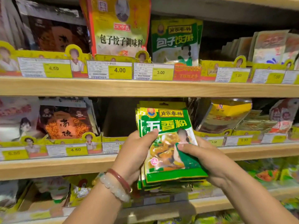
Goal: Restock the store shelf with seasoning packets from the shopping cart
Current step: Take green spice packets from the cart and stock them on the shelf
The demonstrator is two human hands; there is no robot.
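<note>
Several green five-spice powder packets [168, 143] form one fanned stack held upright in front of the middle shelf [64, 167], just before a dark vacant slot [118, 120] in the yellow display tray [111, 139].

Risk, as judged: the stack is already splayed at its lower edge, so the slick rear packets could slide out and drop onto the shelf below if either grip loosens during insertion. The tray's front lip may also catch the bottom edges and buckle the stack. Neighbouring dark packets [69, 123] lean toward the slot and could be pushed over.

Left hand [135, 156]: fingers curled round the stack's left edge, thumb pressed on the front face; bracelets on the wrist. Right hand [205, 157]: thumb pinching the front lower right, fingers hidden behind. Both forearms rise from below, converging. Shopping cart not in view.
</note>
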